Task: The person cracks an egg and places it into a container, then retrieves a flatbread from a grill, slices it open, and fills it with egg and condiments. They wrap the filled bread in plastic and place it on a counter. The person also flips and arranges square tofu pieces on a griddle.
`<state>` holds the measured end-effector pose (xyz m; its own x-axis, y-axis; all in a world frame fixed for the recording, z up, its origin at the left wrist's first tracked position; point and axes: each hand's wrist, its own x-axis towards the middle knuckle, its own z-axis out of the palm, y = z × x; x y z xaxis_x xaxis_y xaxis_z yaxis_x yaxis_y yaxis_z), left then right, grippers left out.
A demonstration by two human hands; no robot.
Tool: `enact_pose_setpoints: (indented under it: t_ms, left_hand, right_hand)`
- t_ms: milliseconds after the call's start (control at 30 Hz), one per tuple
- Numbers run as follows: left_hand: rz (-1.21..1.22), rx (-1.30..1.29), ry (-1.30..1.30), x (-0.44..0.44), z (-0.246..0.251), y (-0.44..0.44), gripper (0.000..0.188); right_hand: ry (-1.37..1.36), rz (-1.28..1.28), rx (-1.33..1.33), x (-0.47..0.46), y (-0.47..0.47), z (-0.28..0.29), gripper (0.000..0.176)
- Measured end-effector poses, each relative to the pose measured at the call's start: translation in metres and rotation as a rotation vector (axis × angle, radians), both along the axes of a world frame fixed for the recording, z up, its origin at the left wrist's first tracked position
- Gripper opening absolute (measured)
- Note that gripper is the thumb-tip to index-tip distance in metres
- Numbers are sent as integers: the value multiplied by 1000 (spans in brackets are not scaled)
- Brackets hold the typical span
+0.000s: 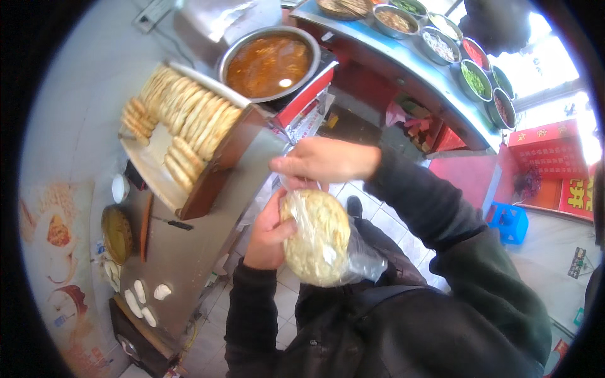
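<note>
A clear plastic bag [366, 264] wraps round flatbread [316, 241] with a pale, browned surface, held in front of my body. My left hand [270, 236] grips the bag's side, its thumb lying across the plastic over the bread. At the bag's top, the fingers of my right hand [321, 160] pinch the gathered plastic. How many breads the bag contains cannot be told. Left of my hands, a wooden tray [215, 175] holds rows of flatbreads [189, 108] standing on edge.
Beyond the tray stands a metal basin [269, 64] of reddish-brown broth. Metal bowls [475, 80] of chopped ingredients line the far counter [378, 49]. On the left worktop [189, 264] lie a knife [178, 224], a rolling pin [146, 227] and dough pieces [137, 302]. A blue plastic stool [508, 222] stands right.
</note>
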<state>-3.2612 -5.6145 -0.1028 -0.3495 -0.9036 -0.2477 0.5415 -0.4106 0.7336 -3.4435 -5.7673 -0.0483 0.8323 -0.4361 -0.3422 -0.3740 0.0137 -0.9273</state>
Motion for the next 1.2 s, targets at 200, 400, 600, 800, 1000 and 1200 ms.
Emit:
enact_pose_setpoints:
  t_ms: [200,400,600,800,1000,1200]
  left_hand:
    - [188,178,75,-80,3,-82,58]
    - [468,267,183,-91,-21,-147,50]
    - [563,335,319,-100,-47,-234,48]
    - [525,277,321,-87,-48,-288,52]
    - [372,72,270,-89,-43,-313,58]
    - [376,23,-6,-106,-41,-334,99]
  right_hand:
    - [-86,-255,438,-120,-54,-12,82]
    - [6,-250,-348,-160,-81,8,50]
    - [-55,-42,-1061,-137,-90,-10,20]
    - [-100,-445,-566,-123,-139,-15,40]
    - [-311,-428,312,-97,-214,-36,63]
    - [-195,-169,-12,-97,-265,-39,81]
